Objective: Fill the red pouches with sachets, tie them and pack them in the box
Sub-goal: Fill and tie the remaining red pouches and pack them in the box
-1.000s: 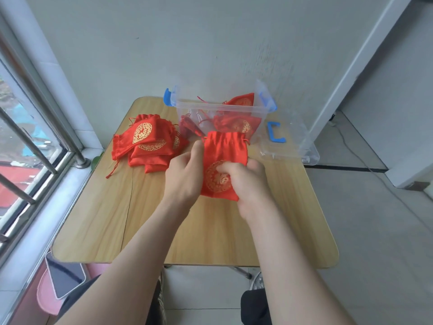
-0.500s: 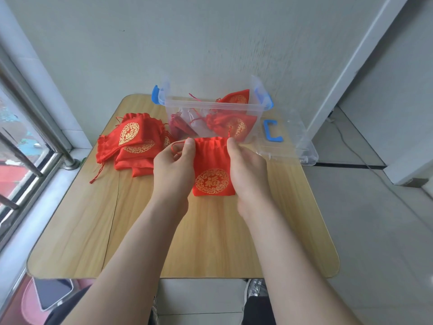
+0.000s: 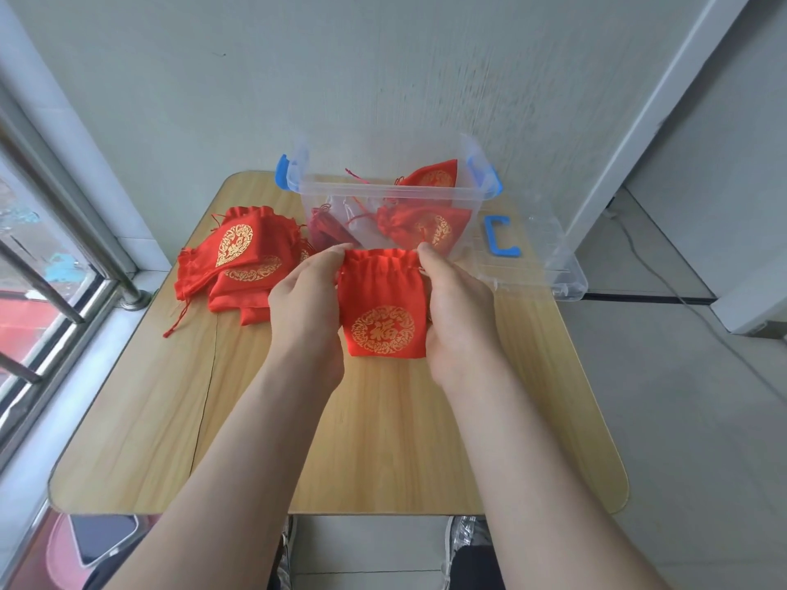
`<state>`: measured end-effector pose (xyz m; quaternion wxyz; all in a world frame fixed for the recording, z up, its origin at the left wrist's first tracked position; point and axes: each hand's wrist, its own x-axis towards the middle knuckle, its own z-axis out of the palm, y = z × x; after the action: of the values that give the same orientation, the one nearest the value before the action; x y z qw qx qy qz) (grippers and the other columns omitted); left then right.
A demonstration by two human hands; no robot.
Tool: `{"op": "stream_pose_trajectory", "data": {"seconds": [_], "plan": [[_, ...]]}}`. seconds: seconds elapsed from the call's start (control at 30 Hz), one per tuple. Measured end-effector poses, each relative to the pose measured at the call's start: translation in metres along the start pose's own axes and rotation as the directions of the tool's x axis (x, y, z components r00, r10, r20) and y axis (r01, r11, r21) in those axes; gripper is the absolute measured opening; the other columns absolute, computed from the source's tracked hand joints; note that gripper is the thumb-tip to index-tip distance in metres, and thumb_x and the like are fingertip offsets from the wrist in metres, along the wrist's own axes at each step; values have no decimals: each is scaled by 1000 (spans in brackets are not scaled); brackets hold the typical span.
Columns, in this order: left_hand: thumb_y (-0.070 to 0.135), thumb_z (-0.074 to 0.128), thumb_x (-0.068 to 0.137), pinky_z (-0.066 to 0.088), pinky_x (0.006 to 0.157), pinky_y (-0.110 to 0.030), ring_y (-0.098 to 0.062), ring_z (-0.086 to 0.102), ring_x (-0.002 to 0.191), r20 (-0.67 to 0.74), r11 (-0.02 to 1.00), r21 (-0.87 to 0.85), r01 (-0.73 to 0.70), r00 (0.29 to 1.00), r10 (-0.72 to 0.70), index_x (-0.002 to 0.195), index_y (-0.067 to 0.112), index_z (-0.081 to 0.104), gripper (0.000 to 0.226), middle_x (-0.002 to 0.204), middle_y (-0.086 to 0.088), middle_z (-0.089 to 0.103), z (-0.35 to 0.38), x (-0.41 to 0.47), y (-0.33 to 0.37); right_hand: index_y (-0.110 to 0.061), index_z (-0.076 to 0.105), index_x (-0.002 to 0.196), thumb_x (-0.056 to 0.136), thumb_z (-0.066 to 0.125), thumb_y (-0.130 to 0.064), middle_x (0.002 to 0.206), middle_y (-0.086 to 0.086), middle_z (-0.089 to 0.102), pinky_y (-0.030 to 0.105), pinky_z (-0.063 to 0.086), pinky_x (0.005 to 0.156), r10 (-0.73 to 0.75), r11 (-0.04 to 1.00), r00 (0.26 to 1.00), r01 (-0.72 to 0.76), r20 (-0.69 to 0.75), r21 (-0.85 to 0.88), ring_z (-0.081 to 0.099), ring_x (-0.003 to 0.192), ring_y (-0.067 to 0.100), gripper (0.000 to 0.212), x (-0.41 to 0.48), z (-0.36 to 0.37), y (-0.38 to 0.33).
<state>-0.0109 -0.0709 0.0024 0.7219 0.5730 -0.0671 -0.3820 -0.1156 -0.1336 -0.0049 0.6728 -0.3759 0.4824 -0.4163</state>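
Observation:
A red pouch [image 3: 383,308] with a gold round emblem is held upright between my two hands over the middle of the table. My left hand [image 3: 304,300] pinches its gathered top at the left corner. My right hand [image 3: 455,304] pinches the right corner, and its palm lies along the pouch's side. The pouch mouth is drawn into pleats. Behind it stands a clear plastic box [image 3: 464,181] with blue latches, holding several tied red pouches [image 3: 426,229]. A heap of flat red pouches [image 3: 238,261] lies to the left on the table. No sachet shows.
The wooden table [image 3: 383,440] stands against a white wall. The box's clear lid [image 3: 549,266] with a blue clip [image 3: 500,236] lies right of the box, overhanging the table edge. A barred window runs along the left. A phone [image 3: 102,538] rests on a pink stool below.
My right hand left the pouch's front and moved up to its top right corner. Both hands now hold the top edge, and the pouch hangs straight with its emblem showing.

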Motion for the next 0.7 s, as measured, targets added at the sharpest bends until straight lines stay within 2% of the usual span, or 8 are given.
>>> {"op": "stream_pose_trajectory", "data": {"seconds": [0.07, 0.13, 0.2, 0.27, 0.4, 0.5, 0.57, 0.7], "plan": [[28, 76, 89, 56, 100, -41, -22, 75, 109, -2, 1000, 15, -9, 1000, 9, 94, 28, 87, 12, 101, 3, 82, 0, 0, 2, -24, 85, 90, 94, 80, -39, 102, 4, 83, 54, 63, 94, 6, 1000, 1000, -6, 2, 13, 79, 102, 28, 16, -1, 1, -2], [27, 76, 90, 56, 97, -38, -20, 75, 104, 0, 1000, 9, -12, 1000, 12, 93, 25, 87, 12, 103, 1, 82, 0, -1, 3, -22, 85, 94, 94, 80, -35, 100, 3, 83, 48, 65, 91, -7, 999, 1000, 8, -17, 41, 79, 101, 25, 14, -1, 0, -4], [24, 75, 92, 55, 88, -36, -17, 73, 90, 0, 1000, -16, -2, 1000, 2, 89, 23, 87, 13, 99, 0, 80, 0, -1, 4, -18, 82, 102, 96, 79, -30, 93, -2, 82, 32, 64, 73, -6, 995, 999, 11, -50, 103, 79, 90, 18, 13, -1, -2, -7], [24, 75, 91, 52, 84, -35, -16, 67, 83, -27, 999, -35, 18, 999, -19, 84, 23, 87, 14, 93, 3, 78, -1, 0, 4, -18, 80, 101, 98, 78, -25, 83, -5, 78, 21, 55, 61, 17, 986, 995, 0, -101, 167, 74, 77, 11, 8, 0, -6, -11], [24, 71, 93, 48, 72, -28, -11, 59, 75, -144, 999, -40, -2, 990, -4, 94, 22, 85, 14, 85, 7, 70, -2, 5, 3, -19, 77, 93, 99, 77, -26, 81, -4, 73, 18, 45, 57, 46, 984, 975, -8, -217, 176, 63, 65, 7, 9, 2, -11, -12], [24, 68, 99, 52, 72, -27, -9, 58, 67, -238, 998, -56, -43, 971, 29, 99, 20, 82, 14, 82, 8, 69, -2, 9, 1, -15, 77, 106, 103, 71, -30, 92, 0, 78, 17, 43, 50, 60, 978, 967, -6, -248, 210, 59, 56, 5, 16, -1, -12, -13], [23, 65, 102, 60, 77, -28, -12, 69, 76, -250, 993, -111, -44, 968, 15, 104, 17, 79, 16, 88, 3, 71, -3, 12, 2, -11, 72, 111, 108, 65, -29, 91, 1, 80, 19, 40, 47, 64, 965, 968, 2, -244, 262, 60, 55, 7, 20, -5, -12, -16], [18, 58, 106, 65, 80, -32, -20, 79, 91, -206, 969, -247, -9, 978, -43, 104, 13, 71, 14, 93, -3, 73, -6, 14, 5, -16, 65, 102, 112, 57, -29, 80, 1, 78, 17, 42, 44, 92, 949, 961, -6, -260, 315, 65, 51, 7, 19, -12, -12, -20]]}}
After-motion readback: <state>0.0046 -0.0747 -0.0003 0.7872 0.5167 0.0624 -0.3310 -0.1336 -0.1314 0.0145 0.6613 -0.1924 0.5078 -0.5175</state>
